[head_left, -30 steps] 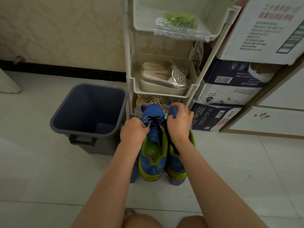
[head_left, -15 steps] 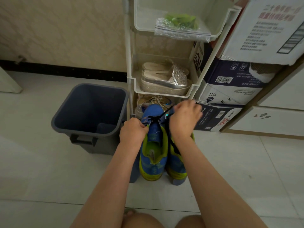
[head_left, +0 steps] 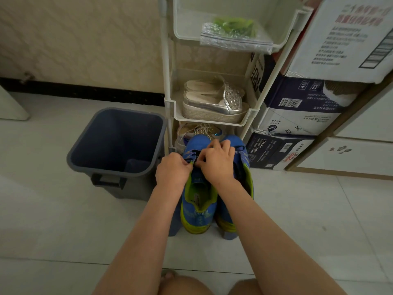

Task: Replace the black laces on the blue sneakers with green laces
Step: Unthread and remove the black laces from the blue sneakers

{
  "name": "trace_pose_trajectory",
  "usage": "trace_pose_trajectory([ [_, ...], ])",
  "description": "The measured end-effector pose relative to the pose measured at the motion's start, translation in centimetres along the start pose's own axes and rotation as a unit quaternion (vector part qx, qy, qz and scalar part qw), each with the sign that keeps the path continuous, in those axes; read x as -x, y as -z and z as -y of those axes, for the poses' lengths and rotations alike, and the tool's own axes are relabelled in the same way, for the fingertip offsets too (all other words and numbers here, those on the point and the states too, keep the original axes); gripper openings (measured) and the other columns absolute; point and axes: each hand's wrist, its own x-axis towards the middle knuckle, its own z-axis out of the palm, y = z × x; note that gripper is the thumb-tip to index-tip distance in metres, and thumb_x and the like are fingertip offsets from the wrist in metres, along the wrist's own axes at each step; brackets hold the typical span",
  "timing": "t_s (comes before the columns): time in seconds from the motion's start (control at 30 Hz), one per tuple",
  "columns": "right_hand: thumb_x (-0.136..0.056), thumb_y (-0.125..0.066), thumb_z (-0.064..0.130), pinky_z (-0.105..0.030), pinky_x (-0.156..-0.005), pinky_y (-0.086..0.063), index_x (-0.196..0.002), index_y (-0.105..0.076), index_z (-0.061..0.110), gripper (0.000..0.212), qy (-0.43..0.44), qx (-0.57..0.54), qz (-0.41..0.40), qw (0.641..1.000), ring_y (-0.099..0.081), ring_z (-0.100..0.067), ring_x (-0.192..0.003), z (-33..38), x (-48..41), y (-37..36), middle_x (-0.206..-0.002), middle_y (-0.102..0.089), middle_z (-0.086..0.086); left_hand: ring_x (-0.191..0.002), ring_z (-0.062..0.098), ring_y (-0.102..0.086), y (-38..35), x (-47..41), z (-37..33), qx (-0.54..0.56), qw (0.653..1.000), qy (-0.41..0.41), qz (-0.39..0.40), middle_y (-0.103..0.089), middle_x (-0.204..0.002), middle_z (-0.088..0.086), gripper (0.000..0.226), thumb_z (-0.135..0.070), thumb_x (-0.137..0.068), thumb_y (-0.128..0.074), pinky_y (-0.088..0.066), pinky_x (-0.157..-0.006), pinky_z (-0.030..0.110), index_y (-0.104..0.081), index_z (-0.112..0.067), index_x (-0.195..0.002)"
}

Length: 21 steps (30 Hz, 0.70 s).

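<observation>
Two blue mesh sneakers (head_left: 198, 209) stand on the tiled floor before a white plastic rack (head_left: 168, 99); its top shelf holds bagged green laces (head_left: 234, 25), unused. The left hand (head_left: 173, 171) pinches one sneaker's upper and the right hand (head_left: 217, 161) pinches its black lace (head_left: 189, 160), not yet removed.
</observation>
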Motion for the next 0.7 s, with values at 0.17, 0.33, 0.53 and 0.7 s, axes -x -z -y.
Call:
trace_pose_trajectory([
  [0.17,-0.093,-0.053,0.019,-0.035,-0.087,-0.029,-0.1,-0.068,0.011,0.018,-0.206,-0.173,-0.227,0.936,-0.041,-0.029,-0.107,-2.8,-0.1,2.7,-0.11,-0.06,-0.008,-0.08,0.032,-0.069,0.0,-0.4,0.2,0.007,1.0,0.014,0.005,-0.07,-0.085,0.013,0.022,-0.028,-0.086,-0.064,-0.057,-0.077,0.044,-0.071,-0.008,-0.086],
  [0.33,-0.097,-0.048,0.018,-0.033,-0.089,-0.032,-0.108,-0.06,0.005,0.02,-0.316,-0.255,-0.277,0.871,-0.043,-0.029,-0.111,-5.4,0.2,4.0,-0.116,-0.056,-0.013,-0.078,0.03,-0.069,-0.2,-0.3,-0.1,-0.024,1.0,0.013,0.003,-0.07,-0.082,0.011,0.024,-0.031,-0.087,-0.062,-0.057,-0.076,0.041,-0.071,-0.008,-0.084],
  [0.53,-0.091,-0.053,0.013,-0.028,-0.088,-0.036,-0.108,-0.065,0.013,0.021,-0.157,-0.262,-0.104,0.947,-0.049,-0.028,-0.11,-3.9,0.4,2.4,-0.111,-0.062,-0.011,-0.099,0.023,-0.062,-0.8,-0.2,-0.5,-0.032,0.999,-0.026,-0.034,-0.065,-0.105,0.001,0.024,-0.033,-0.088,-0.062,-0.047,-0.077,0.032,-0.065,-0.02,-0.108],
  [0.7,-0.082,-0.064,0.046,-0.041,-0.097,-0.041,-0.092,-0.066,0.019,0.029,-0.077,-0.127,0.076,0.986,-0.052,-0.029,-0.111,-2.7,0.5,2.0,-0.102,-0.068,-0.006,-0.109,0.022,-0.056,-2.0,-2.4,-1.2,-0.046,0.982,-0.165,-0.083,-0.058,-0.12,0.005,0.027,-0.015,-0.09,-0.06,-0.047,-0.092,0.038,-0.064,-0.019,-0.116],
])
